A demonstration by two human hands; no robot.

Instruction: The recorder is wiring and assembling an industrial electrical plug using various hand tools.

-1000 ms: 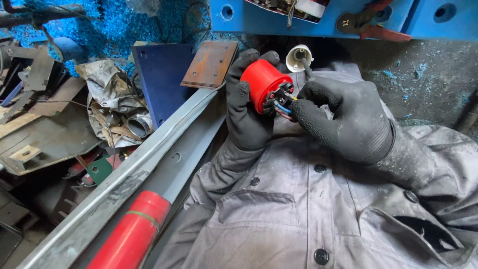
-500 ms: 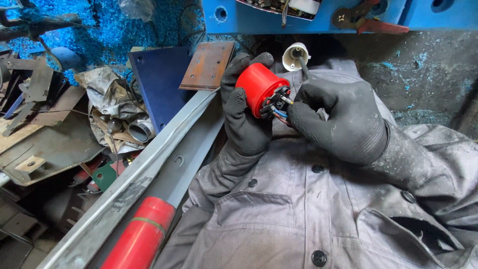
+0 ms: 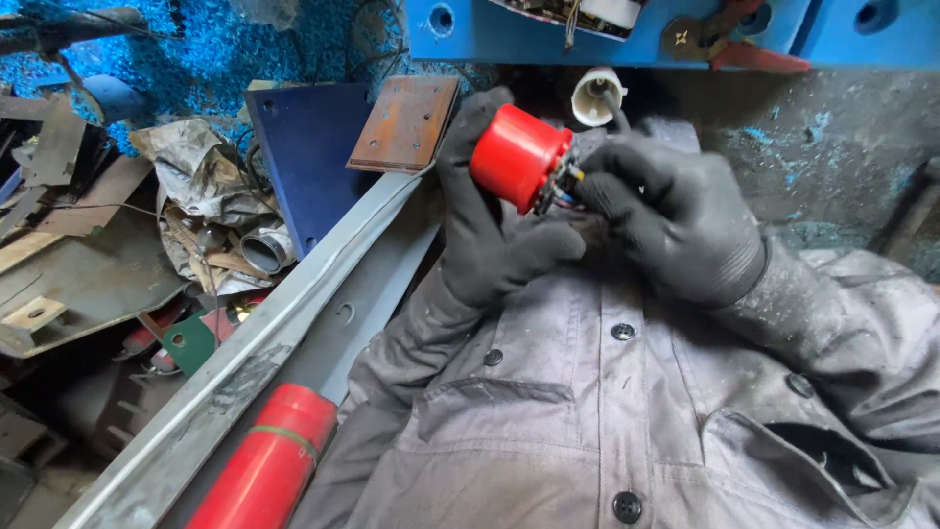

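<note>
Looking down, you see both of your hands in black gloves, raised over the front of your grey buttoned work jacket (image 3: 607, 411). Your left hand (image 3: 490, 230) wraps around a red cylindrical part (image 3: 517, 155), holding it tilted. Your right hand (image 3: 676, 220) pinches at the part's open end, where small coloured wires (image 3: 566, 188) show. Just above sits a white socket (image 3: 594, 96) beneath a blue metal frame (image 3: 627, 44). To your left, a grey metal channel (image 3: 294, 333) runs diagonally, a red cylinder (image 3: 269, 465) beside it, with a rusty plate (image 3: 406, 122) and scrap metal (image 3: 88, 245) beyond.
</note>
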